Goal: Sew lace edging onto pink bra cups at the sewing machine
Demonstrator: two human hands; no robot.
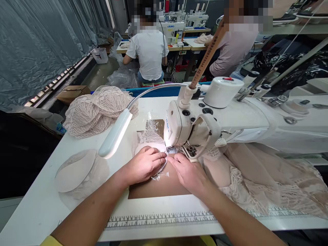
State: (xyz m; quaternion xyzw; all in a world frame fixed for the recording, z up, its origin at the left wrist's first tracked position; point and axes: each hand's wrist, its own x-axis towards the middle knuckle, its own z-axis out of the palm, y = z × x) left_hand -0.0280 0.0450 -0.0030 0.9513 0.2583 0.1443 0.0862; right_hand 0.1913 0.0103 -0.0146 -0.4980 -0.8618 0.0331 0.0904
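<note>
A white sewing machine (176,123) stands over a brown plate (161,188) on the table. My left hand (147,164) is closed on a pale rounded lace fabric piece (139,147), left of the presser foot. On the other side, my right hand (188,171) has its fingers pinched together at the fabric's edge, close to the needle area. The fingertips of both hands nearly meet there. My hands and the machine head hide the needle and part of the piece. Clear film shows between my hands.
Bundled beige lace (97,109) lies at the back left, with rounded pale pieces (77,172) nearer. Sheer lace fabric (246,177) is heaped on the right. A lamp (115,133) arches over the table. A ruler strip (159,222) runs along the front. Two people sit beyond.
</note>
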